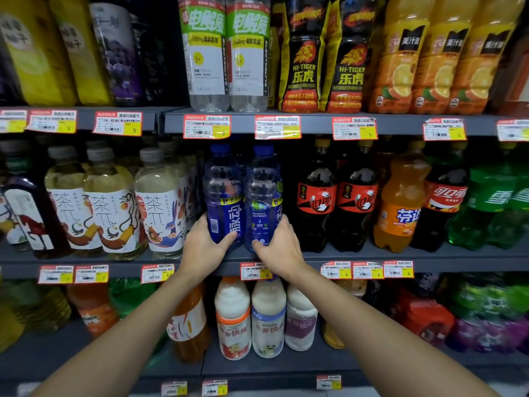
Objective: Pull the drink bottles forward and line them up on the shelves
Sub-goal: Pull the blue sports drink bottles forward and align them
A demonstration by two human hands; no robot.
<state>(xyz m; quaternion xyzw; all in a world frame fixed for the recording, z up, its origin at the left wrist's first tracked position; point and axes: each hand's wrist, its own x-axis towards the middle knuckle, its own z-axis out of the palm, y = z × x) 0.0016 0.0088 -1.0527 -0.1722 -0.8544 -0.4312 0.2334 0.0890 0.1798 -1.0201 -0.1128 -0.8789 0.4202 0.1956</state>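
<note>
Two blue sports-drink bottles stand side by side at the middle shelf's front edge (400, 257). My left hand (204, 247) wraps the base of the left blue bottle (223, 193), thumb across its label. Gripping the base of the right blue bottle (264, 193) is my right hand (279, 247). Both bottles are upright and nearly touch. More blue bottles show dimly behind them.
White-label tea bottles (111, 210) stand left of the blue ones, dark cola bottles (317, 202) and an orange soda (400, 204) right. Electrolyte water (226, 53) and energy drinks (303, 58) fill the shelf above; milky bottles (266, 313) sit below.
</note>
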